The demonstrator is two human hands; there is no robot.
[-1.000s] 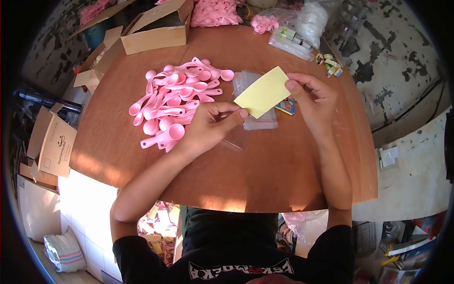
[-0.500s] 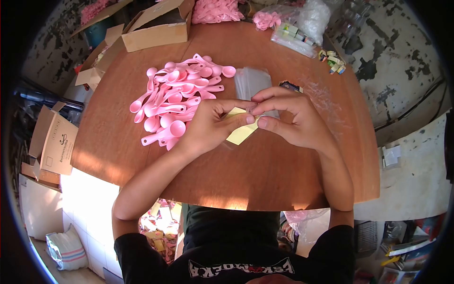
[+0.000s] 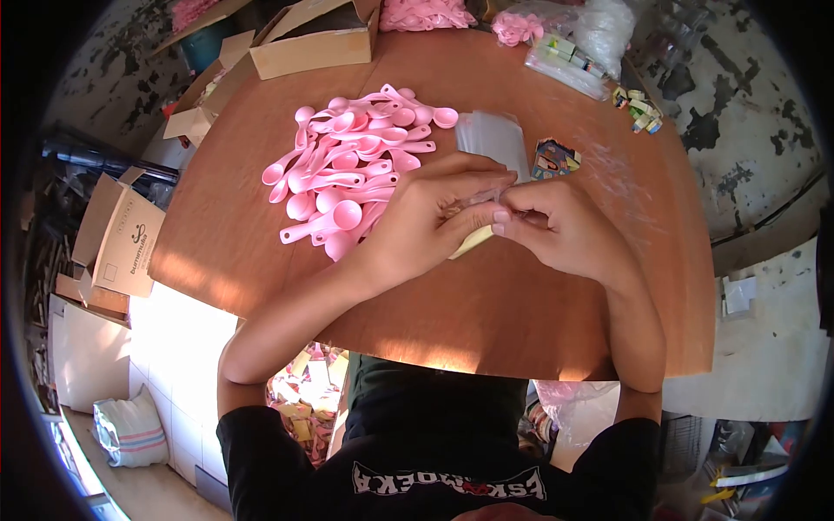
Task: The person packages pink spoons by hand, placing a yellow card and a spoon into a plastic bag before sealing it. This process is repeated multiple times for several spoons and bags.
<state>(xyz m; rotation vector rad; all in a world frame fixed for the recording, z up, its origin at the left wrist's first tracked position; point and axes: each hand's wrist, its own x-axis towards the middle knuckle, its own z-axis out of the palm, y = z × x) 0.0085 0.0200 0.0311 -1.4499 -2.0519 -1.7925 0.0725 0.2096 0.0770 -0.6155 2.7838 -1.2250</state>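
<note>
Head view, looking down over the person's arms: both hands meet above the middle of the round wooden table (image 3: 521, 304). The left hand (image 3: 426, 221) curls its fingers tight over a yellow card (image 3: 469, 244). Only a thin strip of the card shows beneath the thumb, just off the tabletop. The right hand (image 3: 560, 227) presses in from the other side, its fingertips (image 3: 502, 214) pinched closed and touching the left thumb. What sits between those pads is hidden, though a glint of clear film shows above the knuckles.

Just beside the left hand, on its far side, lies a heap of pink spoons (image 3: 347, 161), loosely tangled, the nearest one almost touching the wrist. Beyond the knuckles rests a stack of clear bags (image 3: 497, 137), flat on the wood, with a small printed card (image 3: 554, 158) next to it.

At the table's far edge stands an open cardboard box (image 3: 317, 43), with more pink pieces (image 3: 426, 13) behind it. Further right are plastic packets (image 3: 569, 65) and some small coloured wrappers (image 3: 638, 100). A flattened carton (image 3: 126, 234) lies off the table on the left.
</note>
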